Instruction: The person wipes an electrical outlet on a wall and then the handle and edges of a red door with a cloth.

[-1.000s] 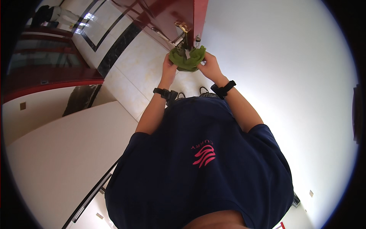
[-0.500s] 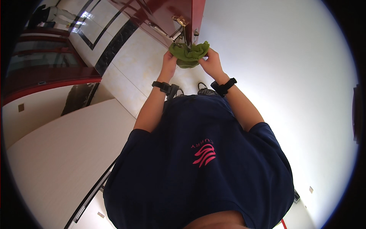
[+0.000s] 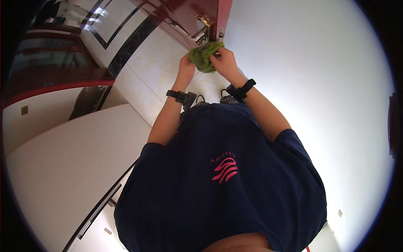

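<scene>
Both my hands grip a crumpled green cloth [image 3: 204, 58] in front of me. My left hand [image 3: 186, 67] is closed on its left edge. My right hand [image 3: 225, 64] pinches the right side, with fingers tucked into the folds. Just beyond the cloth is a dark red door [image 3: 191, 12], with a gold-coloured metal handle [image 3: 203, 19] and other metal fittings on its edge. Whether the cloth touches these fittings I cannot tell.
A white wall [image 3: 302, 84] rises on my right. Pale floor tiles [image 3: 147, 71] with a black border strip [image 3: 130, 44] lie below. At left stand a red-framed glass piece [image 3: 54, 59] and a large pale panel [image 3: 75, 155]. A person [image 3: 63, 12] is at the far upper left.
The cloth, spread between my hands before, is now bunched narrower. My right hand has moved inward and up, nearer my left.
</scene>
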Tool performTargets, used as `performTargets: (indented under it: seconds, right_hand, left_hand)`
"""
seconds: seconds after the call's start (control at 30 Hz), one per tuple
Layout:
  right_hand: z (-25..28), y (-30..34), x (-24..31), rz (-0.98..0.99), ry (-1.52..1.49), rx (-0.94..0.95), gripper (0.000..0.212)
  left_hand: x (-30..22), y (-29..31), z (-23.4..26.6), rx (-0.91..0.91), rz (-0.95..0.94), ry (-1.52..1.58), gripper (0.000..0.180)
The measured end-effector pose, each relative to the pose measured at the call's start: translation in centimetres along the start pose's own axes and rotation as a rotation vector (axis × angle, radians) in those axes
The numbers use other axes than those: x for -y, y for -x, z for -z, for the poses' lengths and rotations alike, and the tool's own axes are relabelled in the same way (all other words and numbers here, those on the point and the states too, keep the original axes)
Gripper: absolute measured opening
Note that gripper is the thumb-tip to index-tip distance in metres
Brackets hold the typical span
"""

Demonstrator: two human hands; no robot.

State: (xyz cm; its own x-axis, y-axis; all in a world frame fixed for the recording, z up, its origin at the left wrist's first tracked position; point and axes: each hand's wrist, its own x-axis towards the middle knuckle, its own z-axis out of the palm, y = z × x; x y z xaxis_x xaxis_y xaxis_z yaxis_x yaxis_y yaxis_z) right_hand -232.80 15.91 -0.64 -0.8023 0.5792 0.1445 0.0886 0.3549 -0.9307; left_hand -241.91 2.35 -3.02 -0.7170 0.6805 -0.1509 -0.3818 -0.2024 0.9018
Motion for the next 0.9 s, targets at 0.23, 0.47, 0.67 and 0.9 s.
performTargets:
  seconds: [0.23,0.47,0.67,0.9]
  right_hand:
    - [-0.5,-0.6,0.6,-0.078,0.002,-0.051,0.024]
    - [-0.4,-0.7,1.3,-0.14,0.054,-0.019,0.027]
    - [-1.0,-0.4,1.7,-0.12,0.142,-0.097,0.024]
    - [-1.0,-0.1,0.1,-0.048,0.238,-0.076,0.02]
  left_hand:
    - [-0.5,-0.1,-0.4,-0.034,-0.061,-0.21,0.033]
    - [-0.3,-0.4,-0.3,-0.079,-0.12,-0.54,0.03]
    - [-0.5,-0.3,-0.7,-0.136,-0.194,-0.53,0.026]
    - [-2.4,-0.2,-1.1,-0.21,-0.198,-0.722,0.025]
